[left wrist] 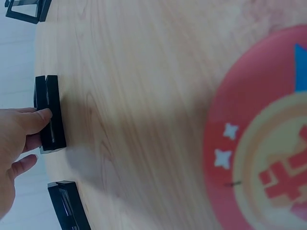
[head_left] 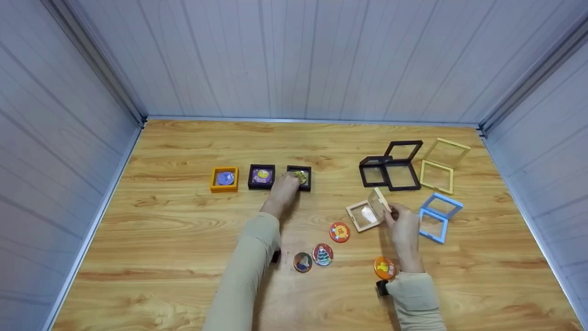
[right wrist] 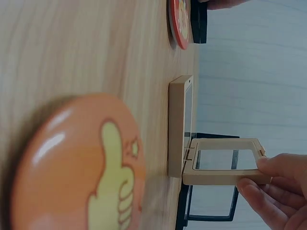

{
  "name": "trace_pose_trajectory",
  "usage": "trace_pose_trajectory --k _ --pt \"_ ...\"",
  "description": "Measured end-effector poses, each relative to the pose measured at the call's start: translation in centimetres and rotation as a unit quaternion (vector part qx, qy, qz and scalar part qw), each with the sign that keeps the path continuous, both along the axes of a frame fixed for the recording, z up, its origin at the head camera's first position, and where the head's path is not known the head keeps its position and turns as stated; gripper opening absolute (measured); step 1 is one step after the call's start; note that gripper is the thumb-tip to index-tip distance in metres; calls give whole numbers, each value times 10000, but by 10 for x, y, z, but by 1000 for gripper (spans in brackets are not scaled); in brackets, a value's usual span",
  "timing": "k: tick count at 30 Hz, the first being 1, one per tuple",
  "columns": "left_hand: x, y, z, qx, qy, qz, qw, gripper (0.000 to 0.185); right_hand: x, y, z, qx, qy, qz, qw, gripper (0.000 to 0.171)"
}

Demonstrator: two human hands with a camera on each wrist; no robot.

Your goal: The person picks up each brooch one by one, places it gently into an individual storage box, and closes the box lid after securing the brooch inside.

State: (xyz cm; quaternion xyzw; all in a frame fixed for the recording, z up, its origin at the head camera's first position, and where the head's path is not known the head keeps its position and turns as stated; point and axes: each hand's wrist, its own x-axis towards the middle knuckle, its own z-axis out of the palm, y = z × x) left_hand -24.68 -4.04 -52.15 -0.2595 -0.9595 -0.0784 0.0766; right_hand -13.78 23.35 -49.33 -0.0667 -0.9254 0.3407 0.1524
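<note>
My left hand [head_left: 285, 184] is at a closed black display frame [head_left: 305, 187] with a green badge [head_left: 301, 176] inside; in the left wrist view thumb and fingers grip the black display frame [left wrist: 56, 115] from either side. With thumb and fingers, my right hand [head_left: 404, 227] pinches the raised lid of a beige display frame [head_left: 356, 216]. In the right wrist view the lid [right wrist: 216, 178] stands up from its hinged base [right wrist: 176, 124], and the clear film shows in both halves. A red-orange badge [head_left: 340, 232] lies just left of the beige frame.
An orange frame [head_left: 214, 185] and another black frame [head_left: 262, 186], each with a badge, stand left. Open black [head_left: 404, 187], yellow [head_left: 436, 189] and blue [head_left: 432, 236] frames stand right. Nearer lie a Christmas-tree badge [head_left: 323, 254], a dark badge [head_left: 303, 262] and an orange badge [head_left: 384, 268].
</note>
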Motion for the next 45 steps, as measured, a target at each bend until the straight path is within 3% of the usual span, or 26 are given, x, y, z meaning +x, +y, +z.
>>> trace_pose_trajectory --k 16,25,32,39,45 --pt "-5 -3 2 -326 -69 131 9994 22 2 -12 0 -14 281 195 9994 17" --pt "2 6 3 -230 178 227 9993 23 2 -12 0 -43 249 109 9996 18" --pt "19 21 5 652 445 -33 9969 17 3 -11 0 -114 159 96 9998 18" --pt "45 39 9 1043 -469 1 9934 28 3 -10 2 -141 82 61 9998 19" --pt "66 47 9 1293 -779 -58 9885 31 3 -10 2 -155 -9 42 9999 19"
